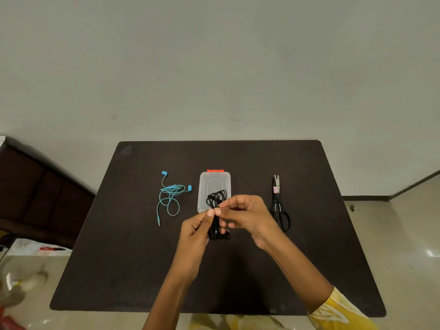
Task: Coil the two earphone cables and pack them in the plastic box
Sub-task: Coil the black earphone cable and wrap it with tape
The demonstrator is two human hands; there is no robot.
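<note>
Two earphone cables are showing, one black and one blue; one plastic box and one pair of scissors are lying with them on the dark bench (142,270). The black earphone cable (215,206) is gathered into a long bundle of loops, its long axis running from six o'clock to twelve o'clock, the looped end fanning out at twelve o'clock over the near part of the plastic box (203,186); the lower end is hanging toward six o'clock above the bench. The left hand (194,232) is pinching the bundle at its middle, thumb and fingertip pressing together on the strands; the right hand (247,215) is meeting it from three o'clock, its fingers curling and its grip closing on the same cable at that middle point. The box is clear, open at the top, its long axis also running six to twelve, with a red clasp at the twelve o'clock end. The blue earphone cable (170,196) is lying loose and tangled at nine o'clock from the box, its plug pointing to six o'clock and its two buds lying toward twelve and three. The scissors (278,203) are lying at three o'clock from the box, blades pointing to twelve o'clock, handles toward six. A yellow patterned sleeve (338,310) is covering the right forearm.
</note>
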